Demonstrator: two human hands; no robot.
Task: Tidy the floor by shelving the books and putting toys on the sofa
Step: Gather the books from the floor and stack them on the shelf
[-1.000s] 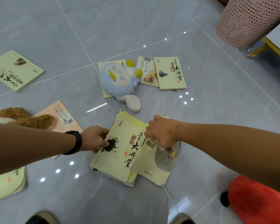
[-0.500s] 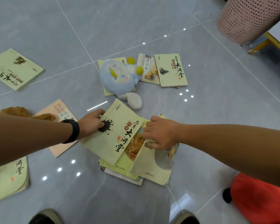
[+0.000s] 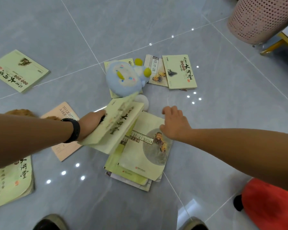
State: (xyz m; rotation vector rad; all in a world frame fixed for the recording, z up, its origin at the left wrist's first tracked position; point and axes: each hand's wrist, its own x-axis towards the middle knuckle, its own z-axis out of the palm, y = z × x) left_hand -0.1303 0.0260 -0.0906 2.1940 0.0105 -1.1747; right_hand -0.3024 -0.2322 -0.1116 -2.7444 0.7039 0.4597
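Left hand [image 3: 91,121] grips a pale green paperback [image 3: 116,127] by its left edge, fingers curled around it, and the book is tilted up off the floor, motion-blurred, black brush characters smeared across the matte cover. It hangs over the pile [image 3: 136,165] at dead centre: flat, soft-cover books fanned out, the top one cream with a round grey picture. Right hand [image 3: 175,124] sits at the pile's two o'clock corner, fingers spread and loosely bent, holding nothing; whether it touches the top cover I cannot tell.

At twelve o'clock from the pile, a fuzzy blue plush [image 3: 125,78] with yellow nubs lies on another green book, its white foot peeking out behind the lifted paperback. At one o'clock, two more paperbacks [image 3: 171,72] lie side by side, overlapping. At nine o'clock, a salmon-pink book [image 3: 65,146] lies under the left wrist with its black band, with a shaggy brown plush [image 3: 18,112] beyond it. A green book [image 3: 18,70] lies at ten o'clock, a thick one [image 3: 12,180] at eight. A red plush [image 3: 269,206] is at four o'clock. A perforated pink basket [image 3: 259,19] stands at one o'clock, far out, on glossy grey tiles [image 3: 223,113].
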